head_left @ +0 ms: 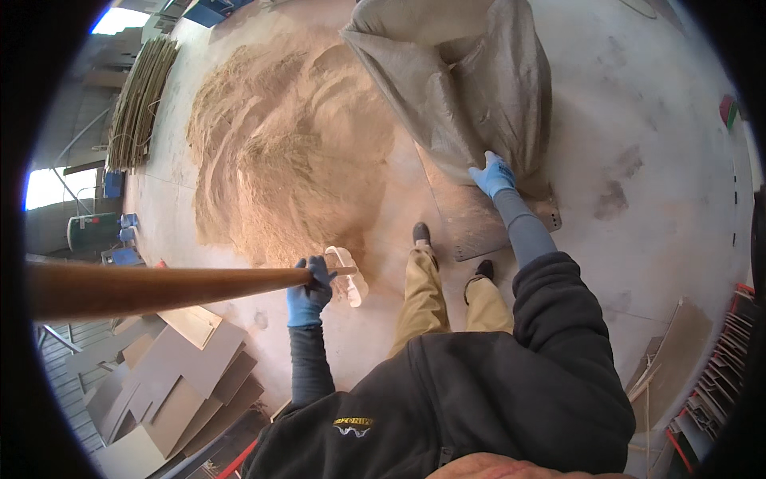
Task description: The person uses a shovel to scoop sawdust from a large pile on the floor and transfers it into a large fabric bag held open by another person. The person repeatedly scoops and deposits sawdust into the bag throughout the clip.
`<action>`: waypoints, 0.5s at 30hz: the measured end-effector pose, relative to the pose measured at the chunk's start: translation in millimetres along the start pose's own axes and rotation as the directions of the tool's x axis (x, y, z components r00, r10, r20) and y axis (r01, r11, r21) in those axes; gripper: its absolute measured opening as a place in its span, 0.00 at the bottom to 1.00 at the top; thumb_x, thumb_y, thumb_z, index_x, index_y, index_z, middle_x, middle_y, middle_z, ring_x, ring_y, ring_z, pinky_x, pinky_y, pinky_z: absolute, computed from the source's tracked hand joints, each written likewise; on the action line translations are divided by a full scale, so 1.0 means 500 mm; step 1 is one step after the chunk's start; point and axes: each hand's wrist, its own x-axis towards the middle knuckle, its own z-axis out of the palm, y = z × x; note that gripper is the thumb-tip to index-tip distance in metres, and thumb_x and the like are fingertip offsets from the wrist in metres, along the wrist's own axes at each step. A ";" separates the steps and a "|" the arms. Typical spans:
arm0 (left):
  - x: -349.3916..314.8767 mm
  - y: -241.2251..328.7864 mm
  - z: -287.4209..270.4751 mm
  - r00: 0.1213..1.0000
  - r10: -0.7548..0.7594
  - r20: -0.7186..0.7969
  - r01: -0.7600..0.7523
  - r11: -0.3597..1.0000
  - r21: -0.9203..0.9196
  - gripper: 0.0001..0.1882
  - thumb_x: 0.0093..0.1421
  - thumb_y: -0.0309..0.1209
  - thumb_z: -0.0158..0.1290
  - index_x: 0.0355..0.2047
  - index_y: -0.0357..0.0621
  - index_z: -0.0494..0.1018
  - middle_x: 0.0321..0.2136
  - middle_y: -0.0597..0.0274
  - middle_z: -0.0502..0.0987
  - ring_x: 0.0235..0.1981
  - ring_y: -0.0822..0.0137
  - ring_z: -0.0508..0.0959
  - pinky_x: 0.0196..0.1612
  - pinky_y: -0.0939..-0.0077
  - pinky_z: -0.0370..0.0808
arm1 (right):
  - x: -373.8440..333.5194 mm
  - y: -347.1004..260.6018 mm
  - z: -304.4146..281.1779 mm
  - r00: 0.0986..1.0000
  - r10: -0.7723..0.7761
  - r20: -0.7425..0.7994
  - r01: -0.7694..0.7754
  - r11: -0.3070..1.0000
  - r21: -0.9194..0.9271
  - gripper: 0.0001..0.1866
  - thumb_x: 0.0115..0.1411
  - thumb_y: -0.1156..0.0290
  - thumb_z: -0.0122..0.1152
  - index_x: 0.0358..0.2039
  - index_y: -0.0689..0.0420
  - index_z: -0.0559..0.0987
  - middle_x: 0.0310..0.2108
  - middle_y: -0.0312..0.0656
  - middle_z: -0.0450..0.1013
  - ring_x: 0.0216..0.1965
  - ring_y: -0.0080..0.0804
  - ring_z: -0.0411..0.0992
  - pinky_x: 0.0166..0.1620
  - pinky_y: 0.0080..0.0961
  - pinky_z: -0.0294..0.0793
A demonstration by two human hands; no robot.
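Observation:
My left hand [309,295], in a blue work glove, is closed round the long wooden handle [191,289] of a tool. Just beyond the hand is the tool's pale head [348,276], seen edge-on near the floor, so its exact kind does not show. My right hand [493,174], gloved in the same blue, grips the near part of a large grey-brown woven sack [471,88]. The sack sags in folds and spreads away from me. Under its near side lies a dusty flat plate [472,227] with holes at its corner.
A wide heap of sawdust [295,152] covers the floor left of the sack. Cut boards [175,375] lie piled at the lower left, and bundled slats [142,104] stand at the far left. A rack of thin pieces [722,383] and a leaning board [674,359] are at right.

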 end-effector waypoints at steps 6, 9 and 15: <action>0.022 0.007 0.155 0.953 0.230 -0.197 -0.209 0.970 0.123 0.32 0.63 0.41 0.54 0.54 0.27 0.55 0.36 0.53 0.78 0.31 0.67 0.82 0.30 0.76 0.82 | 0.225 -0.051 0.164 0.966 0.063 -0.253 -0.107 0.981 -0.163 0.54 0.47 0.45 0.68 0.68 0.53 0.52 0.69 0.51 0.47 0.70 0.50 0.45 0.65 0.50 0.54; 0.045 0.008 0.197 0.957 0.189 -0.221 -0.174 0.981 0.083 0.39 0.63 0.39 0.54 0.60 0.22 0.47 0.39 0.51 0.78 0.31 0.66 0.82 0.30 0.78 0.82 | 0.360 -0.053 0.225 0.921 0.081 -0.382 -0.164 0.968 -0.191 0.43 0.51 0.44 0.63 0.62 0.54 0.63 0.67 0.50 0.52 0.67 0.52 0.49 0.63 0.52 0.56; 0.109 0.029 0.258 0.951 0.157 -0.268 -0.133 0.985 0.106 0.43 0.61 0.38 0.56 0.62 0.22 0.42 0.39 0.50 0.78 0.34 0.64 0.82 0.34 0.77 0.82 | 0.425 -0.043 0.305 0.968 0.203 -0.146 -0.181 0.972 0.153 0.26 0.59 0.47 0.54 0.29 0.61 0.82 0.33 0.59 0.76 0.38 0.54 0.77 0.39 0.44 0.75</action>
